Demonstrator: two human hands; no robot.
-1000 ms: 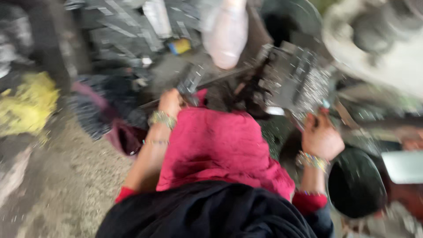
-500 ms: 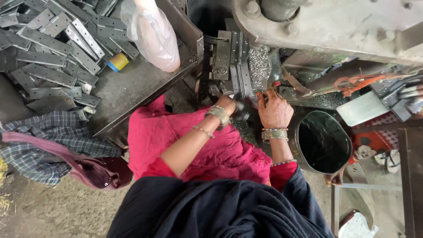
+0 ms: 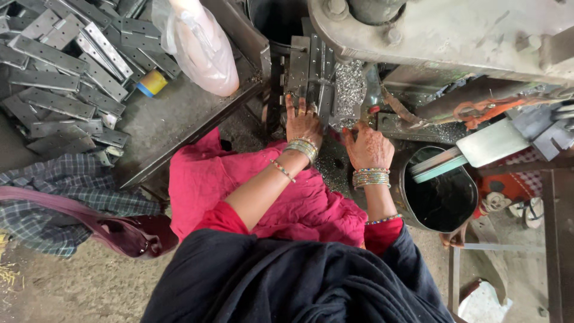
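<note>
My left hand (image 3: pixel 303 122) rests with fingers spread on grey metal hinge plates (image 3: pixel 308 72) stacked at the foot of a large grey press machine (image 3: pixel 442 36). My right hand (image 3: pixel 368 146) lies just to the right, fingers toward a heap of small shiny metal chips (image 3: pixel 348 90). Whether either hand grips a plate is not clear. Both wrists wear stacks of bangles. A pink cloth (image 3: pixel 239 179) covers my lap.
A metal tray (image 3: pixel 173 119) at the upper left holds several grey hinge plates (image 3: pixel 66 66), a yellow-blue tape roll (image 3: pixel 150 82) and a pink plastic bag (image 3: pixel 200 42). A black bucket (image 3: pixel 439 194) stands at the right. A checked cloth and maroon bag (image 3: pixel 72 209) lie left.
The view has swung and steadied over the machine. Both hands have come together at the plates by the press; a second ago they were spread apart, the left reaching toward the tray.
</note>
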